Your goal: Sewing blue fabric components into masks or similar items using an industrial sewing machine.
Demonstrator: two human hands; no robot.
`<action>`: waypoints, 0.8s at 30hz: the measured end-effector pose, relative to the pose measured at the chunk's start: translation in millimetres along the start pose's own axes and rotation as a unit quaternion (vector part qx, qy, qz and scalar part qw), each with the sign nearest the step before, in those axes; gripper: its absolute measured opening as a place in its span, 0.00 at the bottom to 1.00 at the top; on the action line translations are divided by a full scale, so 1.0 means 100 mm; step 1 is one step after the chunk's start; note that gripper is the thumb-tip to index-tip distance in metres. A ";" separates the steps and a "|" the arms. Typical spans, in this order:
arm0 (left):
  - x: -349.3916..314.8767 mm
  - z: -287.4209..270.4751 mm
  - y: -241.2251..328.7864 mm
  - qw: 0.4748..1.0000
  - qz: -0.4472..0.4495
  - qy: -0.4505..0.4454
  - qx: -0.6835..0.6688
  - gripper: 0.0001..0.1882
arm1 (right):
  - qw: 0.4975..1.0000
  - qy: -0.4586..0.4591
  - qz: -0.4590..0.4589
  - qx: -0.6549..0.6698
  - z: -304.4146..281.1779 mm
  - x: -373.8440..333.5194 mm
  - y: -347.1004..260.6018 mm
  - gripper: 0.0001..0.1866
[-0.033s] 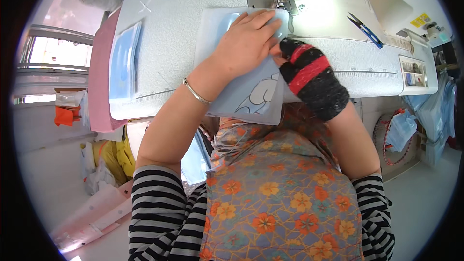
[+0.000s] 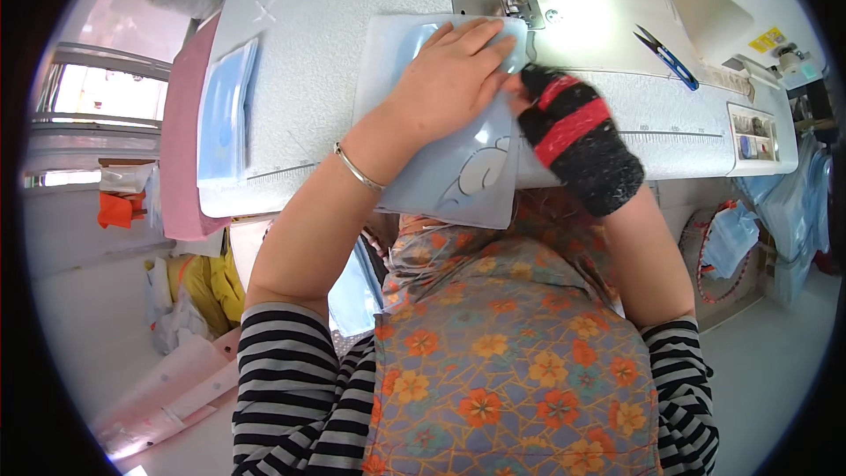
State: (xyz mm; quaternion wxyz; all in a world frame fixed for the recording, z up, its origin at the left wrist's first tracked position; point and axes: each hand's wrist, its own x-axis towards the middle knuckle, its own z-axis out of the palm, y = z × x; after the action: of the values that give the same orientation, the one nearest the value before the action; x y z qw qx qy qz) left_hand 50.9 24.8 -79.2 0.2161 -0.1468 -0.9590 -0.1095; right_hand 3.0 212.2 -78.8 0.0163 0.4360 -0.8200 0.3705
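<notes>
A worker's bare left hand [image 2: 451, 79] lay palm down on a translucent light-blue plastic sheet [image 2: 441, 178] at a sewing machine [image 2: 736, 4], fingers slightly spread and pointing away from the body, toward the presser-foot assembly [image 2: 520, 4] just beyond their tips. The left forearm slanted in from the lower left, a silver-coloured bangle [image 2: 359, 169] around the wrist. The sheet ran beneath that hand and back toward the body, its cartoon print showing between the two wrists and its near end overhanging the worktable [image 2: 308, 53] by the floral apron [image 2: 515, 370]. The right hand [image 2: 577, 141], in a black fingerless glove [image 2: 595, 181] with red stripes, angled inward from the right, its fingertips at the sheet's right edge beside the left hand; blur made it impossible to tell whether they pinched it. Thread snips [image 2: 667, 57] rested beyond and to the right of the gloved hand, while a stack of blue sheets [image 2: 227, 115] lay well to the left of the bare one.
</notes>
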 end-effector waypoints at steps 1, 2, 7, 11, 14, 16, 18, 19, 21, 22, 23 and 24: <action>0.00 0.00 0.01 1.000 -0.003 0.002 0.001 0.18 | 0.997 0.020 -0.033 -0.064 -0.01 0.05 0.19 0.11; 0.00 0.01 0.02 1.000 -0.006 -0.003 -0.003 0.18 | 0.991 0.036 -0.069 -0.107 -0.08 0.11 0.32 0.12; 0.10 0.10 0.08 0.999 -0.041 0.007 0.000 0.21 | 0.969 -0.004 -0.173 -0.175 -0.17 0.43 0.64 0.15; 0.19 0.18 0.04 0.997 -0.068 0.026 0.013 0.21 | 0.963 -0.021 -0.158 -0.220 -0.13 0.51 0.70 0.19; 0.21 0.22 0.09 0.996 -0.074 0.032 0.022 0.21 | 0.960 0.010 -0.175 -0.220 -0.10 0.47 0.73 0.18; 0.22 0.23 0.13 0.996 -0.076 0.036 0.026 0.21 | 0.957 0.035 -0.187 -0.217 -0.08 0.43 0.75 0.17; 0.21 0.24 0.16 0.995 -0.087 0.040 0.027 0.21 | 0.976 0.034 -0.162 -0.139 -0.08 0.35 0.75 0.15; 0.20 0.24 0.15 0.995 -0.088 0.041 0.028 0.21 | 0.976 0.034 -0.164 -0.139 -0.09 0.32 0.71 0.15; 0.17 0.24 0.12 0.995 -0.088 0.029 0.045 0.21 | 0.991 0.009 -0.130 -0.022 -0.11 0.22 0.60 0.14; 0.15 0.25 0.10 0.995 -0.088 0.028 0.045 0.21 | 0.989 -0.001 -0.149 0.004 -0.16 0.17 0.52 0.15; 0.15 0.27 0.06 0.995 -0.082 0.038 0.034 0.20 | 0.989 -0.001 -0.148 0.006 -0.18 0.17 0.49 0.15; 0.14 0.28 0.01 0.996 -0.077 0.048 0.023 0.20 | 0.983 -0.012 -0.182 -0.033 -0.17 0.16 0.48 0.16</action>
State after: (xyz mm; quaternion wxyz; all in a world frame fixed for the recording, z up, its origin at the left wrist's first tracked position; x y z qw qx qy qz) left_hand 28.6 37.1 -97.4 0.2560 -0.0623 -0.9583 -0.1105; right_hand -46.9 228.1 -88.7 0.0880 0.5812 -0.7390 0.3291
